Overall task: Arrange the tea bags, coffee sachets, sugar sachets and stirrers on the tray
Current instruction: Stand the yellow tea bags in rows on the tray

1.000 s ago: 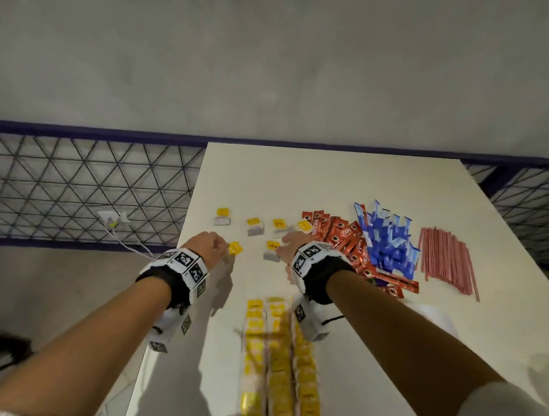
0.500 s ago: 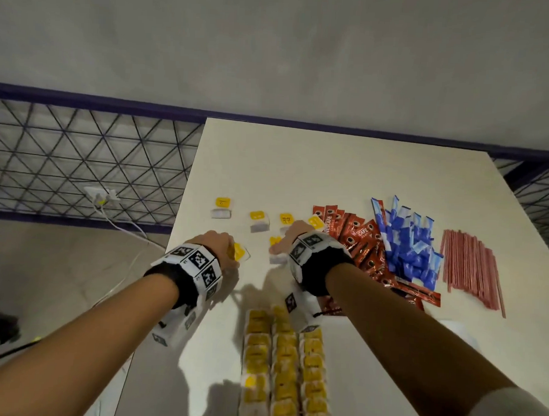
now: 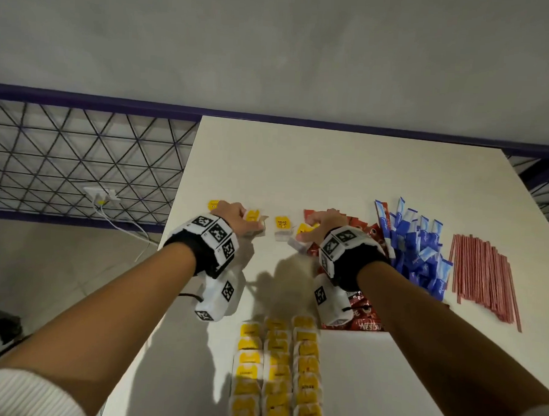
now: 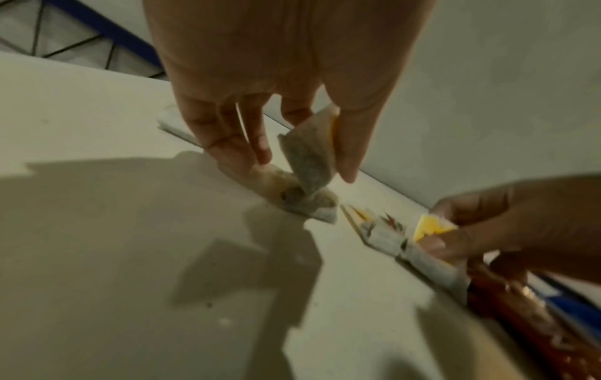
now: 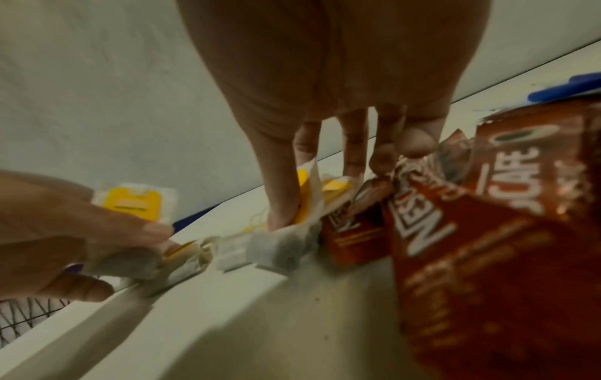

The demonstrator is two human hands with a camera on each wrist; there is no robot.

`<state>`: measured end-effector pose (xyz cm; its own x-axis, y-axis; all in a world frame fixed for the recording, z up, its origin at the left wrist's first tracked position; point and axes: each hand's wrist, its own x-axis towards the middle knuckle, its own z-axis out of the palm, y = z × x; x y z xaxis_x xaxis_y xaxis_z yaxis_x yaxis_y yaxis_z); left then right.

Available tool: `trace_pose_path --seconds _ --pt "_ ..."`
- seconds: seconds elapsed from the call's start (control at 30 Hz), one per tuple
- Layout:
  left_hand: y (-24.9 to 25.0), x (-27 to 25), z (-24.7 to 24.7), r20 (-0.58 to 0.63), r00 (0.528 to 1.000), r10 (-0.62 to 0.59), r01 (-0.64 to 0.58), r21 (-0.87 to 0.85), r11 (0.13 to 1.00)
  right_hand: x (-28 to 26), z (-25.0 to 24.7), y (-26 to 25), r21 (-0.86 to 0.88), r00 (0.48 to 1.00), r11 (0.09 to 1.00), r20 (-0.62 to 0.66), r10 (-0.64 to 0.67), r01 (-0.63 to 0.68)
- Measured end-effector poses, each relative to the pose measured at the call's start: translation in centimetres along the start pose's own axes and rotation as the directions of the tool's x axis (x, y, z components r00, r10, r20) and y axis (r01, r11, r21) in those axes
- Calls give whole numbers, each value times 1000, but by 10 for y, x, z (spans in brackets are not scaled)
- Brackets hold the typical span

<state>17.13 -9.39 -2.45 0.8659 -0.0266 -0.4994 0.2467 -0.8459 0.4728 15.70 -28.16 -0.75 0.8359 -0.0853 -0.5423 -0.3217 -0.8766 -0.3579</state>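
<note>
While both pinch tea bags, left hand (image 3: 235,217) lifts one (image 4: 309,156) above another (image 4: 305,201).

Table (image 3: 331,166): smooth, matt, off-white top; looks like laminate.
Tea bags (image 4: 309,159): thin, matt filter paper, translucent enough to show dark leaf inside; yellow paper tags with a slight sheen.
Coffee sachets (image 5: 471,231): red-brown foil-like film, glossy, crinkled, with printed white lettering.
Sugar sachets (image 3: 416,245): blue and white paper, faint sheen.
Stirrers (image 3: 484,273): thin red sticks, smooth; material cannot be told.
Wrist bands (image 3: 215,236): black cloth under white matt blocks with printed markers.
Railing (image 3: 80,155): dark metal mesh, painted.
Wall (image 3: 274,44): grey, rough, matt plaster.
</note>
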Motion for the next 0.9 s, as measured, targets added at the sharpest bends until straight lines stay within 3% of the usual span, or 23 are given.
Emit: trace_pose_path --seconds 0.1,0.3,0.43,0.6,0.8,0.9 --pt "11 3 9 -6 1000 -26 26 68 997 3 3 2 71 997 995 -13 -76 76" --pt "14 9 15 -15 1000 -27 25 -140 990 -3 3 4 213 978 955 -62 -198 207" --pt "7 10 3 84 995 -45 45 0 999 -10 -4 -11 266 952 934 126 -281 240" --pt "-12 14 -23 -10 994 -113 114 35 993 8 -3 -33 93 930 963 253 -267 251" --pt "-21 17 -32 -109 990 -89 121 333 935 34 13 -41 -323 969 920 172 -175 224" --pt "-23 21 -17 -128 989 -69 110 355 928 36 16 -42 -486 979 854 161 -125 188"
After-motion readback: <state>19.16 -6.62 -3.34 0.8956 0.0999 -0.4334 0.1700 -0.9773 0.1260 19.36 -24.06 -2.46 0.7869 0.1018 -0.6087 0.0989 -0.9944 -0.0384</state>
